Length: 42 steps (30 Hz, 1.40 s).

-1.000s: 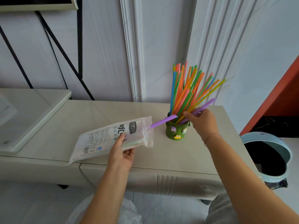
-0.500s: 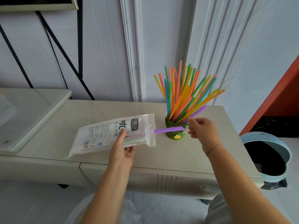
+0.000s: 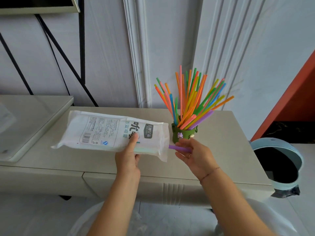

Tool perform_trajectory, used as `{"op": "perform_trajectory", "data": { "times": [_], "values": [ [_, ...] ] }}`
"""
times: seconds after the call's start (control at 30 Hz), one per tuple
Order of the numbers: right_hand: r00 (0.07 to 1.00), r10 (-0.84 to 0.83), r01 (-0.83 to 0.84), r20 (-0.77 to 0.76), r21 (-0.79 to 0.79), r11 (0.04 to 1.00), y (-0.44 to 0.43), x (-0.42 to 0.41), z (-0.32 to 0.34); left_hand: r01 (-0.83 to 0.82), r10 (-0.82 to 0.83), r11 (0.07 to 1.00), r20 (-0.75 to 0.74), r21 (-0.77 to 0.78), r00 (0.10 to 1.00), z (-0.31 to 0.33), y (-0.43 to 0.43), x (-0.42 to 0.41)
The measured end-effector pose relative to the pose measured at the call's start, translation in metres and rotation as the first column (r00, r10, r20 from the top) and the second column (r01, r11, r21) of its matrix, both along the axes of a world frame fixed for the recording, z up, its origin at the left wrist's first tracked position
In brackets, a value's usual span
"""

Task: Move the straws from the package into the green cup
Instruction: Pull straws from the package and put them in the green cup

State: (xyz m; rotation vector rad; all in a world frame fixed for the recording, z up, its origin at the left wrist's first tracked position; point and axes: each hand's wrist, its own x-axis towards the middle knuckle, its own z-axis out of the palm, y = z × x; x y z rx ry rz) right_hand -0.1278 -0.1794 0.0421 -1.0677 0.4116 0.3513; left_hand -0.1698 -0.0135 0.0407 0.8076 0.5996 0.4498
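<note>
My left hand grips the white straw package by its lower edge, thumb on the printed front, holding it above the table with the open end to the right. A purple straw sticks out of that opening, and a pale green one shows inside. My right hand pinches the purple straw's free end, just below the green cup. The cup stands on the table and holds several coloured straws fanned upward.
The beige cabinet top ends at a front edge near my wrists. A glass-topped surface lies to the left. A light blue bin with a dark opening stands to the right, by an orange panel.
My right hand let go of the purple straw it put into the cup, moved down and left, and now pinches the purple straw poking from the package. The package shifted slightly right.
</note>
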Motion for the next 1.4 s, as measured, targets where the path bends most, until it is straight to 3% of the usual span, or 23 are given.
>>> {"op": "perform_trajectory", "data": {
  "times": [0.2, 0.43, 0.63, 1.03, 1.2, 1.4],
  "values": [
    [0.975, 0.106, -0.060, -0.193, 0.230, 0.971, 0.013, -0.003, -0.010, 0.059, -0.076, 0.957, 0.049, 0.283, 0.996, 0.013, -0.009, -0.006],
    [0.937, 0.165, -0.073, -0.309, 0.289, 0.955, 0.020, -0.009, -0.014, 0.082, -0.142, 0.900, 0.111, 0.427, 0.984, 0.024, -0.012, -0.011],
    [0.938, 0.204, -0.117, -0.279, 0.298, 0.947, 0.026, -0.008, -0.017, 0.162, -0.259, 0.832, 0.112, 0.530, 0.960, 0.022, -0.017, -0.013],
    [0.948, 0.200, -0.139, -0.247, 0.243, 0.960, 0.019, -0.005, -0.011, 0.170, -0.167, 0.862, -0.048, 0.477, 0.985, 0.013, -0.004, -0.011],
    [0.950, 0.198, -0.145, -0.240, 0.220, 0.965, 0.018, -0.003, -0.017, 0.141, -0.158, 0.879, 0.000, 0.455, 0.987, 0.013, -0.003, -0.011],
    [0.975, 0.170, -0.175, -0.144, -0.019, 0.984, 0.013, -0.004, -0.012, 0.104, -0.107, 0.931, -0.011, 0.350, 0.994, 0.006, 0.004, -0.007]
  ]
}}
